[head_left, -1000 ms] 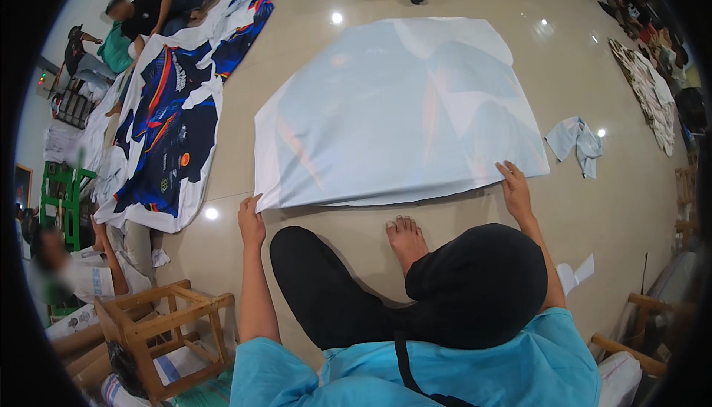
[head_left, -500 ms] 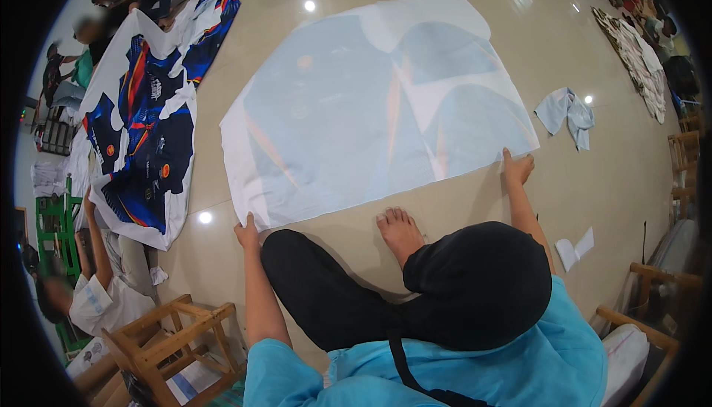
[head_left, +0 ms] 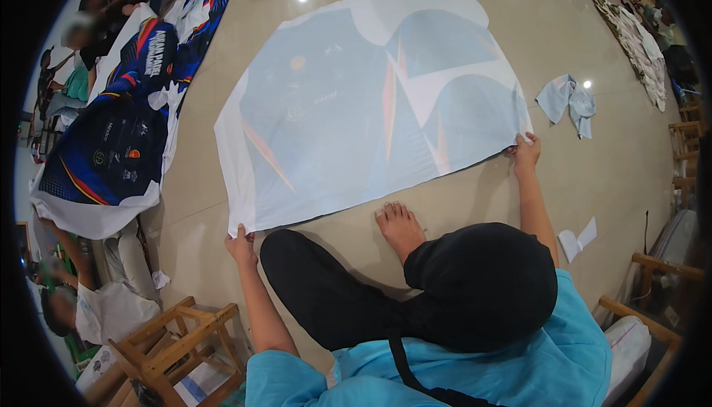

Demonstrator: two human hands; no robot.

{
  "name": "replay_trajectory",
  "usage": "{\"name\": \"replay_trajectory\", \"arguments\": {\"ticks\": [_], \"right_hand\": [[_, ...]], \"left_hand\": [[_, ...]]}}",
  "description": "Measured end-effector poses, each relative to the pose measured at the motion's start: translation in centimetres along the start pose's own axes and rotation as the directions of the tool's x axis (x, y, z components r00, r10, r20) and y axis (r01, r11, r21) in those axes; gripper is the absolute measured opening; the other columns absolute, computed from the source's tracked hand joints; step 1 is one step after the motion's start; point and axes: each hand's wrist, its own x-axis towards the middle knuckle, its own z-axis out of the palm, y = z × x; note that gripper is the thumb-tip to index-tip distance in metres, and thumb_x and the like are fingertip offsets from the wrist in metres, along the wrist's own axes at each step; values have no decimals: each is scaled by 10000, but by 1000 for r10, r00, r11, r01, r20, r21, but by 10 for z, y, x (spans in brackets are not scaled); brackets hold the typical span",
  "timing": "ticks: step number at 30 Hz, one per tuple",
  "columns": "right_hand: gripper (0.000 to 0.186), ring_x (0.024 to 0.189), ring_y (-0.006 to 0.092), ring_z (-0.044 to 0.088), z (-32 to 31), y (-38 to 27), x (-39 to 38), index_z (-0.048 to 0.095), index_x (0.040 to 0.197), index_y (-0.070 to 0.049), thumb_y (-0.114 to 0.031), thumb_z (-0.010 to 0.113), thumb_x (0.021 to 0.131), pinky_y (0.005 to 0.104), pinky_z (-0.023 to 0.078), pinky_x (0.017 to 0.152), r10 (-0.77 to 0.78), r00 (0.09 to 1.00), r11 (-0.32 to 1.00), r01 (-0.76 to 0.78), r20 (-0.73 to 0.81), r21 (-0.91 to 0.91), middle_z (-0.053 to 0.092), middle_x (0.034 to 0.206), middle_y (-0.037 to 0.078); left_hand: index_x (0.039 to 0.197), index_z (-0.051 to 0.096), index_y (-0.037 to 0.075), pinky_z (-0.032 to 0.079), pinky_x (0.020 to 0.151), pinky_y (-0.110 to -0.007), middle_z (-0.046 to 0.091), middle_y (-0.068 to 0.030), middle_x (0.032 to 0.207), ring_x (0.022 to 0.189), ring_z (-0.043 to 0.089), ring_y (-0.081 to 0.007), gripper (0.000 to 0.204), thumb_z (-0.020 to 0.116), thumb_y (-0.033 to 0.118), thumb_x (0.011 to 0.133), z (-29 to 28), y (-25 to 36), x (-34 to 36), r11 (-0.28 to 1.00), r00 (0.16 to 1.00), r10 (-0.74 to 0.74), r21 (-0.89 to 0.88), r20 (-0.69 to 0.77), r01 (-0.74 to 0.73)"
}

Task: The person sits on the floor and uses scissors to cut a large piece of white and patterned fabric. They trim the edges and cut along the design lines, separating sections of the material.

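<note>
A wide sheet of white fabric (head_left: 326,147) lies spread on the floor before me. Pale blue garment-panel shapes with orange and yellow stripes show through it. At its near left corner my left hand (head_left: 242,246) pinches the edge between thumb and fingers. My right hand (head_left: 526,152) grips the near right corner, its fingers partly hidden by the cloth. Between the two hands the near edge runs slightly raised, with a dark underside showing along it. My bare foot (head_left: 400,227) rests on the floor just short of that edge.
Left, a co-worker (head_left: 111,307) holds a navy printed fabric sheet (head_left: 111,147). A wooden stool (head_left: 178,340) stands at the lower left. Pale blue scraps (head_left: 567,104) and a white scrap (head_left: 578,240) lie to the right. Beyond are a patterned cloth pile (head_left: 630,47) and wooden frames (head_left: 641,325).
My right hand has shifted up and right, the left slightly down and left, with the fabric's near edge lifting. On the left, the co-worker's navy sheet has moved and shows a different part.
</note>
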Motion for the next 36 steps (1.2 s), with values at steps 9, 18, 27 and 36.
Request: {"name": "replay_trajectory", "arguments": {"ticks": [9, 18, 27, 36], "right_hand": [[350, 989, 126, 704, -83, -96, -47, 735, 1441, -8, -142, 682, 1122, 293, 629, 796, -249, 943, 926, 298, 219, -231, 781, 1228, 86], [389, 998, 151, 744, -169, -122, -91, 777, 1420, -40, -35, 756, 1032, 303, 590, 909, -382, 858, 601, 513, 344, -613, 806, 1249, 80], [253, 998, 165, 767, -168, -128, -49, 773, 1251, 15, -185, 738, 1100, 309, 583, 857, -382, 887, 773, 461, 261, -435, 805, 1119, 89], [340, 905, 189, 795, 13, -104, 68, 745, 1269, -3, -257, 814, 1054, 300, 614, 717, -304, 899, 830, 412, 315, -377, 697, 1465, 175]], "left_hand": [[1517, 633, 0, 620, 767, -292, 724, -102, 1155, 935, 689, -137, 482, 781, 110, 1072, -9, 75, -80, 915, 940, 264, 252, 217, -315], [1371, 749, -13, 562, 1012, -299, 749, -100, 1249, 1142, 714, -164, 346, 732, -36, 1026, -68, 96, -134, 770, 868, 295, 438, 400, -464], [1273, 745, -41, 580, 974, -319, 761, -101, 1159, 1083, 734, -176, 220, 624, 1, 1094, -90, 107, -72, 668, 811, 357, 480, 464, -569], [1198, 753, -45, 609, 826, -294, 772, -64, 951, 847, 739, -133, 215, 684, 145, 1122, 32, 95, 44, 722, 836, 294, 466, 463, -512]]}}
